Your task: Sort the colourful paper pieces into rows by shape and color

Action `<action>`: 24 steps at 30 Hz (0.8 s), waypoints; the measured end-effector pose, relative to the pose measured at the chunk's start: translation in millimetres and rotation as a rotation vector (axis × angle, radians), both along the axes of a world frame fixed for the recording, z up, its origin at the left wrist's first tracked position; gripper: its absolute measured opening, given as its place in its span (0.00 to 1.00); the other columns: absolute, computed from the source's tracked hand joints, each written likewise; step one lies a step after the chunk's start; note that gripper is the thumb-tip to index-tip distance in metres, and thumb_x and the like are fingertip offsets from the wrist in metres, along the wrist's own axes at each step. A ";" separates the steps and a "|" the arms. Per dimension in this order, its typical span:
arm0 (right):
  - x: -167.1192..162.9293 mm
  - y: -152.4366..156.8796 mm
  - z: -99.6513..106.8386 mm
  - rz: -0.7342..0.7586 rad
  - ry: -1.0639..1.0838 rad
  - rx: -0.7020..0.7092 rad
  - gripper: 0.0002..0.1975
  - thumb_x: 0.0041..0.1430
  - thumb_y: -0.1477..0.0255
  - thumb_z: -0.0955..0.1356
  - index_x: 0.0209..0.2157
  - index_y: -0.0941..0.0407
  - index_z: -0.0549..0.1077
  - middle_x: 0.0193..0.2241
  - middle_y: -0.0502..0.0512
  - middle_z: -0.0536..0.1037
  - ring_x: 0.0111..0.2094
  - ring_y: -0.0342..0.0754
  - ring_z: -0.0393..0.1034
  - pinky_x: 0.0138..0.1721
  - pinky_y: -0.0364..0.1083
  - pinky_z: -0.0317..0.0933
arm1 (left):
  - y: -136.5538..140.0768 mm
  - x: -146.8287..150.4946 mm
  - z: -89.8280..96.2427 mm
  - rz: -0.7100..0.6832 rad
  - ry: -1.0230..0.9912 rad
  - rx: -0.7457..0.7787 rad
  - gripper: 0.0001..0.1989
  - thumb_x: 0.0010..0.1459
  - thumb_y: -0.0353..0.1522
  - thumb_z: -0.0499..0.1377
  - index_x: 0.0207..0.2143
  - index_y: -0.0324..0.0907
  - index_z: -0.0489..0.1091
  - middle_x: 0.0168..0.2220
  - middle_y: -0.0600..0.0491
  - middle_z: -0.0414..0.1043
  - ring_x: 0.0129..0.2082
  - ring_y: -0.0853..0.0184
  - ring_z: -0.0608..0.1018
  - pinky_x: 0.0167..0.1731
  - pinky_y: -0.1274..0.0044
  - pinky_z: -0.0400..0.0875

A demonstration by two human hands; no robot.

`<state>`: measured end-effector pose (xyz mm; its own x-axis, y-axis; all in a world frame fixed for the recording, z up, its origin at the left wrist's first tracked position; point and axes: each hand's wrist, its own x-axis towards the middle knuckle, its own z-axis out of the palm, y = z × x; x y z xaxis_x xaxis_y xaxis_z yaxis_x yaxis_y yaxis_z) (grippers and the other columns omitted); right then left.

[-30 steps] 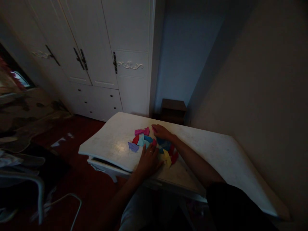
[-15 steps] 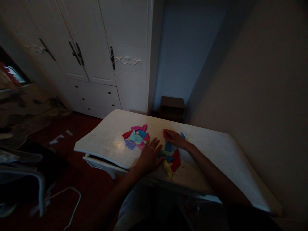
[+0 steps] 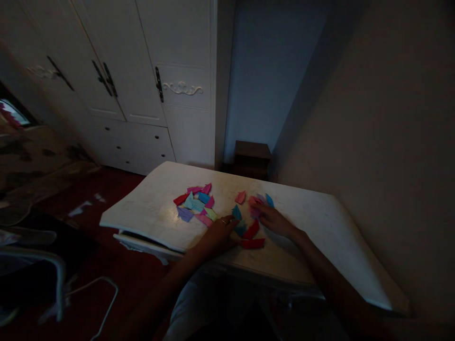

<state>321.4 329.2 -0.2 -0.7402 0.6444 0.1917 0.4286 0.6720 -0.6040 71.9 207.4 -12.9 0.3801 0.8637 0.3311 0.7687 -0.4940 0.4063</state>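
Small folded paper pieces in several colours lie on the white table (image 3: 302,203). My right hand (image 3: 272,219) has its fingertips closed on a pink folded paper piece (image 3: 254,203), beside a blue piece (image 3: 269,200). My left hand (image 3: 220,233) is curled at the near side, next to a teal piece (image 3: 236,212); what its fingers hold, if anything, is hidden. Two red pieces (image 3: 253,243) lie between my hands. A salmon piece (image 3: 241,197) sits apart, a little farther back.
Left of my hands lies a cluster of paper pieces, with a purple piece (image 3: 185,214) and a light-blue piece (image 3: 196,204) among them. A white wardrobe (image 3: 188,128) stands behind the table, and a brown box-like cabinet (image 3: 252,150) is at the back. A wall (image 3: 373,118) rises at the right.
My right hand has moved right and nearer, leaving the salmon piece on the table. My left hand has curled; the yellow piece is out of sight, and the red pieces lie differently.
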 end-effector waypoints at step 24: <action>3.0 -83.6 -15.0 -0.002 -0.144 0.218 0.33 0.55 0.56 0.70 0.60 0.55 0.65 0.63 0.68 0.57 0.64 0.63 0.48 0.61 0.65 0.48 | 44.0 -8.0 15.3 0.382 -0.533 0.007 0.12 0.53 0.37 0.64 0.38 0.40 0.74 0.35 0.51 0.76 0.28 0.69 0.76 0.30 0.76 0.72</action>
<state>324.4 245.6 -15.2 -0.7687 0.6009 0.2192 0.5012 0.7787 -0.3774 63.8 251.5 2.4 -0.1706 0.9025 0.3954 0.5845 -0.2303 0.7780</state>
